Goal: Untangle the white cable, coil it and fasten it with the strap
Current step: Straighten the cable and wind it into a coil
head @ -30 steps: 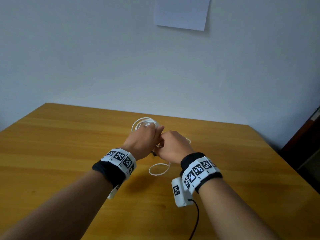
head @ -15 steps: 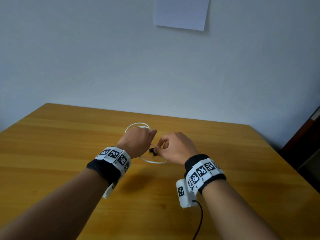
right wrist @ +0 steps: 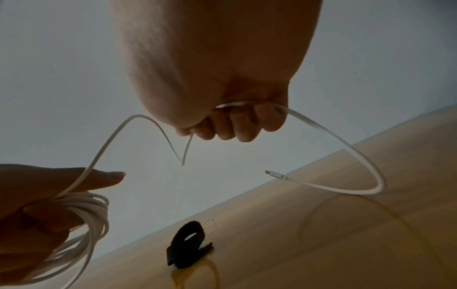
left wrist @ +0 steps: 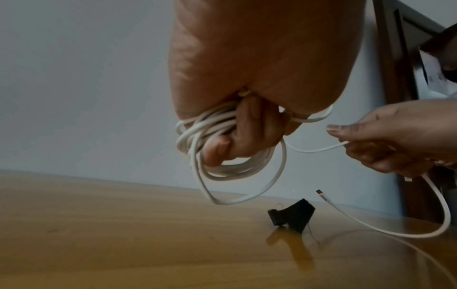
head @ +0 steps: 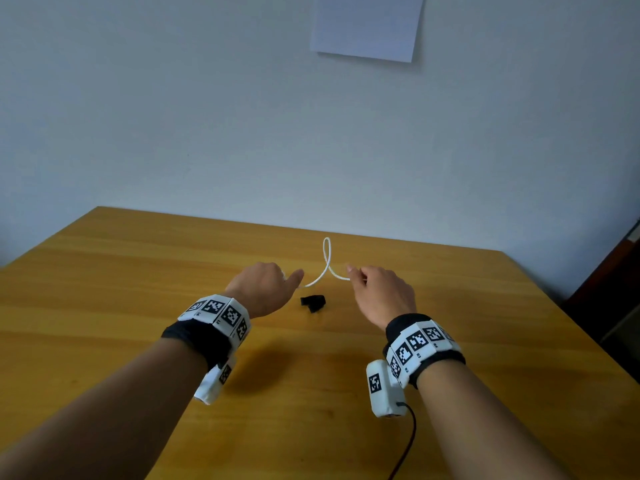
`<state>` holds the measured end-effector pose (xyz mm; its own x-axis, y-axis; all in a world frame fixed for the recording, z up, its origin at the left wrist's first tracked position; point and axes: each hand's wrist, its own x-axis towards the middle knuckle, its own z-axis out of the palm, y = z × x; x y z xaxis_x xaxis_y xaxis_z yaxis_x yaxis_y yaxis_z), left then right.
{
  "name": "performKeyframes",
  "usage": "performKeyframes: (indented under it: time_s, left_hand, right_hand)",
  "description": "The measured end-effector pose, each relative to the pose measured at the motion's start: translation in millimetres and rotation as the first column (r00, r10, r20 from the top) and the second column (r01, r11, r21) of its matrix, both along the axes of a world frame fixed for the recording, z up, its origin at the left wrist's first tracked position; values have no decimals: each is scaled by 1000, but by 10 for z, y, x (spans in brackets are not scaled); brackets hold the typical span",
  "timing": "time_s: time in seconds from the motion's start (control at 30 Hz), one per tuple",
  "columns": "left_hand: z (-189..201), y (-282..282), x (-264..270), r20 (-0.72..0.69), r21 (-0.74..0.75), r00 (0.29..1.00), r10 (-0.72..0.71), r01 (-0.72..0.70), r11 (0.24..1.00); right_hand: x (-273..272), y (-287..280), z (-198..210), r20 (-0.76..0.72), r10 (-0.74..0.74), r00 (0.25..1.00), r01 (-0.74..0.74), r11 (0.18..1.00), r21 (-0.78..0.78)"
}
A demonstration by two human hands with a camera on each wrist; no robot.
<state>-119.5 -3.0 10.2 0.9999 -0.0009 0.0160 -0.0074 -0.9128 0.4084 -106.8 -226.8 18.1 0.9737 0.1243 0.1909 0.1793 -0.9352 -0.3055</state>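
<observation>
My left hand [head: 266, 285] grips a bundle of loops of the white cable [left wrist: 230, 156], its fingers curled round them [right wrist: 81, 211]. One strand of the cable [head: 326, 261] runs from that hand to my right hand [head: 377, 292] and makes a small upright loop between the two. The right hand [right wrist: 230, 121] holds the cable's free end in curled fingers; the tail hangs below it in an arc, and its plug [right wrist: 275, 174] hangs above the table. The black strap [head: 313, 302] lies curled on the table between the hands [left wrist: 291, 215].
The wooden table [head: 104, 306] stands against a pale wall with a sheet of paper [head: 367, 26] on it. Dark furniture [head: 616, 299] is beyond the table's right edge. A black wire [head: 405, 445] hangs from my right wrist's camera.
The hands have moved apart, stretching a strand with a small loop between them. The black strap, earlier between the fingers, now lies on the table.
</observation>
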Motion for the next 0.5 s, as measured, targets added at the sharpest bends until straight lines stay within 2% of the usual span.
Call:
performKeyframes:
  time_s: [0.1, 0.17, 0.27, 0.37, 0.5]
  left_hand:
    - [48, -24, -32, -15, -110, 999, 36, -37, 993]
    - [86, -30, -28, -57, -240, 998, 38, -50, 969]
    - [157, -55, -45, -182, -507, 981, -68, -34, 861]
    - [224, -113, -84, -245, -679, 957, -156, -54, 733]
    - [269, -211, -112, -235, -750, 957, -173, -65, 658]
  right_hand:
    - [21, -31, -19, 46, -118, 992, 120, 992, -49]
    - [31, -53, -23, 70, -181, 981, 186, 981, -63]
    - [50, -65, -25, 66, -231, 971, 236, 968, -84]
    - [54, -33, -21, 36, -188, 981, 191, 974, -122]
    - [6, 37, 49, 110, -78, 991, 99, 975, -198]
